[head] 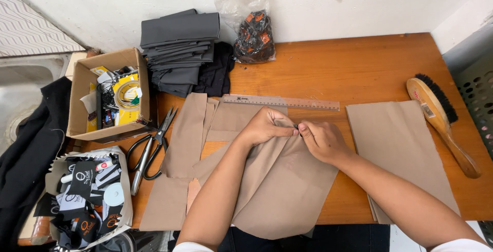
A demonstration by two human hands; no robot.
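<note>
Head camera looks down on a wooden worktable (370, 72) where both hands meet over a piece of tan fabric (282, 180). Left hand (267, 126) and right hand (321, 139) are closed in a pinch, thumb against forefinger, and they hold the upper edge of this fabric between them; something small and dark sits at the pinch, but I cannot tell what it is. The fabric lies in the middle of the table, folded along a diagonal line, with its lower part hanging near the table edge.

Just behind the hands lies a clear ruler (281, 101). A flat stack of tan panels (395, 144) rests to the right, and a wooden brush (441, 123) is beside it. To the left are more tan strips (187, 134), black-handled scissors (151, 146), a cardboard box (84, 103) of small items and a pile of grey folded cloth (179, 46).

To do this pinching well, I think both hands should keep the edge taut and level, so the fold stays straight and the layers do not slip apart.
</note>
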